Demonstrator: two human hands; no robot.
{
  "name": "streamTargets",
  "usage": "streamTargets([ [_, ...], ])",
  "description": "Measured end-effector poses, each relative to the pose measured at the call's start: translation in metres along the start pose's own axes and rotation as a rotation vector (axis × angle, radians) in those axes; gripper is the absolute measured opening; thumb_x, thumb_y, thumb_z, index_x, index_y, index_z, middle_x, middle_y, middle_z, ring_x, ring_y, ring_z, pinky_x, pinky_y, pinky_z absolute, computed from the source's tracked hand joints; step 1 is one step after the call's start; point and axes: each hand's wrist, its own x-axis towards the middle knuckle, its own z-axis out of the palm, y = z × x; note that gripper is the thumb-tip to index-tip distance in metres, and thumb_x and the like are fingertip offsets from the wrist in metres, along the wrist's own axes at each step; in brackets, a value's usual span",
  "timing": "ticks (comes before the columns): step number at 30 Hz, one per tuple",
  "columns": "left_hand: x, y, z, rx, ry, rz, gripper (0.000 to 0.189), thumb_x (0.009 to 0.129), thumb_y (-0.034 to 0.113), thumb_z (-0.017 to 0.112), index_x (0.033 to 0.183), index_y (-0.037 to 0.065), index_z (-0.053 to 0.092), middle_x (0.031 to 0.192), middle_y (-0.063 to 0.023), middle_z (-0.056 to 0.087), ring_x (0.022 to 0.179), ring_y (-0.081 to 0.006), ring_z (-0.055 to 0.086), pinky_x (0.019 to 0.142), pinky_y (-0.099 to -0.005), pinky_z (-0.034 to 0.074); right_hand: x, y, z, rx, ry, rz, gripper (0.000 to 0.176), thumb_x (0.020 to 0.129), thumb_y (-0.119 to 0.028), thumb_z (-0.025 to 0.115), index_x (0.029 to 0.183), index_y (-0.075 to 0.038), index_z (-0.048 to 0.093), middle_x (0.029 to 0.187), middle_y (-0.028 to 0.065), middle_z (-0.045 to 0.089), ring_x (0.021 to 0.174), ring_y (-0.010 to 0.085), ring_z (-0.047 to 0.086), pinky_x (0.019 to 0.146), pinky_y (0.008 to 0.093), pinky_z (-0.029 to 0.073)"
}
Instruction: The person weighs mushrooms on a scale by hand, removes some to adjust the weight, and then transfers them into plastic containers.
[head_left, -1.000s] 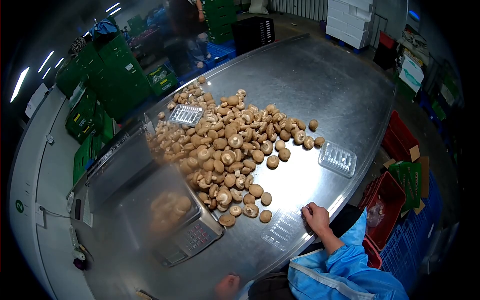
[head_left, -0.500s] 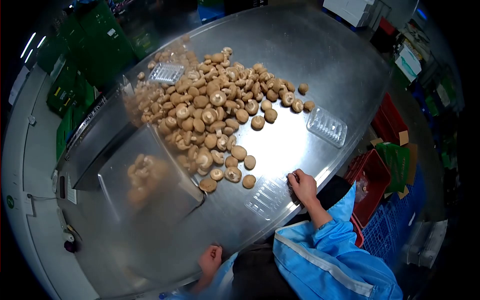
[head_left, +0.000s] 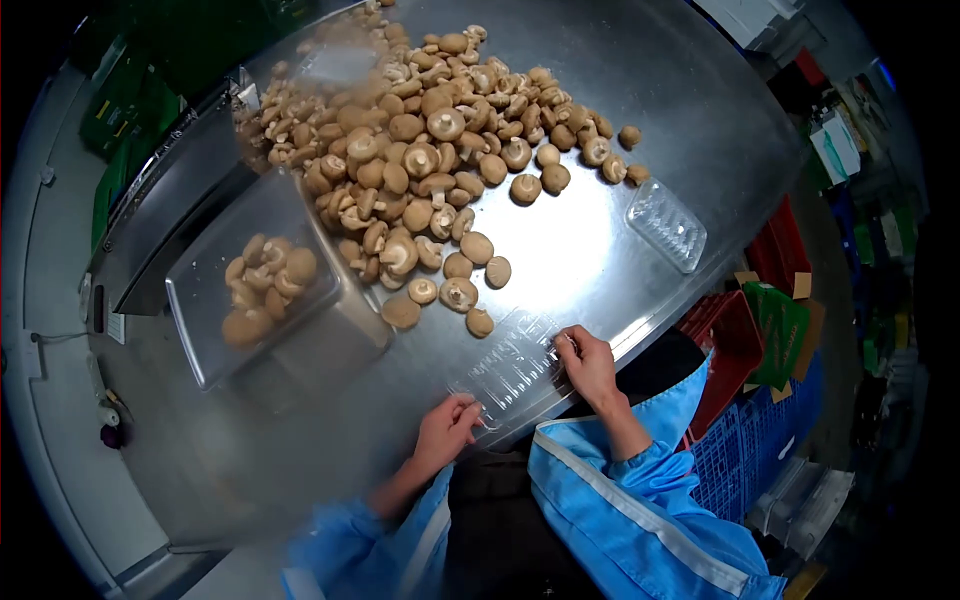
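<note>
Metal tabletop (head_left: 700, 90) shines brightly around 1 o'clock from the view's centre, beside a heap of brown mushrooms (head_left: 400, 160) reaching to 11. Half a second back, the left hand (head_left: 447, 432) was well apart from the clear tray (head_left: 510, 370); now its curled fingers meet the tray's 8 o'clock corner, though whether they pinch it I cannot tell. The right hand (head_left: 590, 368) remains at the 2 o'clock end, mostly closed, thumb and fingers holding the rim. The clear tray lies at 6 o'clock, near the table's edge, see-through, ribbed in rows and streaked with glare. A 2nd tray (head_left: 667, 225) rests at 2 o'clock; at 9, a see-through pan (head_left: 205, 270) bears a small pile of mushrooms.
</note>
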Motion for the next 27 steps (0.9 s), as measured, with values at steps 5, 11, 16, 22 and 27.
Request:
streamTargets([
  [5,0.008,0.008,0.002,-0.199,-0.065,-0.197,0.028,0.104,0.022,0.047,0.120,0.000,0.050,0.091,-0.0139,0.067,0.061,-0.0160,0.064,0.052,-0.0248,0.049,0.001,-0.017,0.000,0.038,-0.088,0.077,0.024,0.097,-0.023,0.054,0.106,-0.004,0.065,0.070,0.0165,0.067,0.065,0.0308,0.068,0.063,0.0382,0.051],
  [11,0.032,0.027,-0.006,-0.549,0.012,-0.210,0.028,0.104,0.020,0.042,0.123,0.000,0.045,0.101,-0.0203,0.065,0.064,-0.0241,0.066,0.053,-0.0301,0.051,0.034,-0.024,0.019,0.031,-0.053,0.031,0.024,0.098,-0.024,0.053,0.103,-0.003,0.065,0.068,0.0158,0.066,0.062,0.0299,0.067,0.061,0.0388,0.051],
  [16,0.076,0.049,-0.018,-0.724,0.201,-0.083,0.025,0.101,0.011,0.048,0.123,0.000,0.046,0.105,-0.0211,0.066,0.067,-0.0229,0.064,0.055,-0.0303,0.051,0.086,-0.056,0.048,0.166,0.032,0.029,0.023,0.100,-0.020,0.051,0.098,-0.001,0.064,0.061,0.0140,0.062,0.056,0.0264,0.064,0.058,0.0375,0.049],
  [22,0.130,0.064,-0.044,-0.705,0.342,0.113,0.027,0.097,0.009,0.053,0.123,0.000,0.050,0.102,-0.0191,0.066,0.067,-0.0227,0.062,0.057,-0.0308,0.047,0.156,-0.084,0.081,0.220,0.048,0.018,0.024,0.098,-0.022,0.051,0.098,-0.001,0.063,0.063,0.0170,0.062,0.061,0.0325,0.066,0.065,0.0430,0.051],
  [27,0.179,0.102,-0.054,-0.524,0.602,0.190,0.021,0.097,-0.004,0.041,0.118,-0.003,0.044,0.087,-0.0173,0.063,0.061,-0.0204,0.056,0.052,-0.0285,0.044,0.208,-0.110,0.107,0.010,0.161,-0.151,0.022,0.097,-0.021,0.053,0.100,-0.002,0.063,0.080,0.0274,0.065,0.077,0.0463,0.063,0.071,0.0513,0.049],
])
